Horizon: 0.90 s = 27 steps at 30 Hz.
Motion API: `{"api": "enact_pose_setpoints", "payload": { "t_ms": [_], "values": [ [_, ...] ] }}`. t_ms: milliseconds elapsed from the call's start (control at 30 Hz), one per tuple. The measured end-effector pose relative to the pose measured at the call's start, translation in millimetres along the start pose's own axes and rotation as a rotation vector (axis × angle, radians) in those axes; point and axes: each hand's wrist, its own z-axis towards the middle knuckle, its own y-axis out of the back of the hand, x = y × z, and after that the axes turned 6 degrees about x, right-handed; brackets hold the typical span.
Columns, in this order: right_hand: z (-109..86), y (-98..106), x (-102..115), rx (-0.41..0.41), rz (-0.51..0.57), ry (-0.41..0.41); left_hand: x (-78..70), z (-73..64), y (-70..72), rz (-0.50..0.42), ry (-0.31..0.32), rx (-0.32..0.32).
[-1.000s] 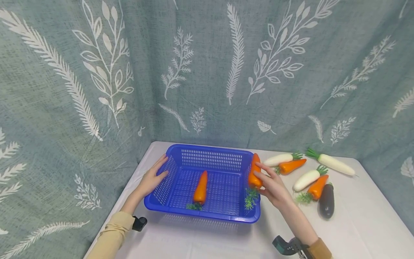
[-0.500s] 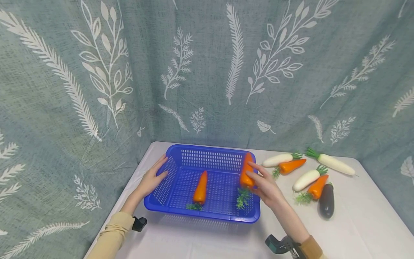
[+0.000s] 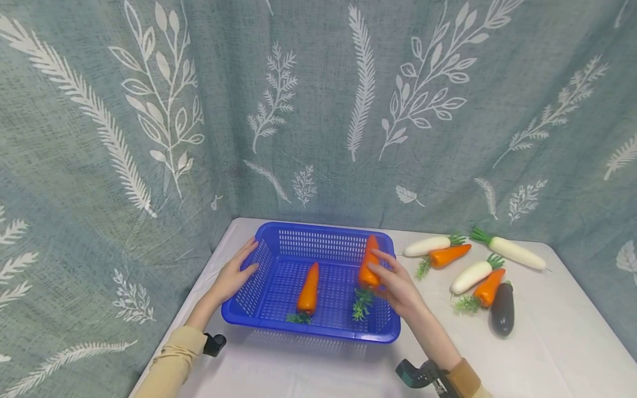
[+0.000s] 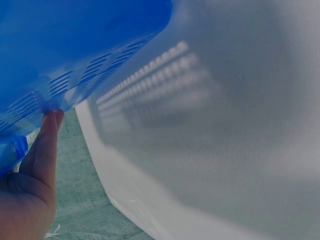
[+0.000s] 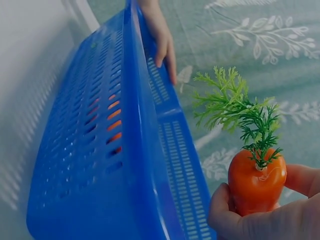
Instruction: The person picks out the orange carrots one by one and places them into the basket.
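Observation:
My right hand grips an orange carrot with feathery green leaves, over the right part of a blue plastic basket. In the right wrist view the carrot's leafy end faces the camera, fingers and thumb around its body. A second carrot lies on the basket floor left of centre, tip pointing away. At the basket's left side, my left hand holds the rim, its thumb reaching over the edge. In the left wrist view the left hand's fingers lie straight against the slotted outer wall.
Right of the basket on the white table lie white radishes, two more carrots and a dark eggplant. A green-grey leaf-patterned curtain hangs behind the table and along both sides.
My right hand has moved left with the carrot, from above the basket's right rim to inside its outline. My left hand, the basket and the other vegetables stay in place.

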Motion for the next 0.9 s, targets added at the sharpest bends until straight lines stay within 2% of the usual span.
{"api": "enact_pose_setpoints", "payload": {
  "t_ms": [133, 900],
  "values": [
    [3.3, -5, -3, -0.001, 0.005, 0.009, -0.9, 0.7, 1.0, 0.010, 0.030, 0.016],
    [18.4, -34, -15, -0.040, 0.049, 0.024, 2.4, 3.2, 0.8, 0.008, 0.043, 0.027]
  ]
}}
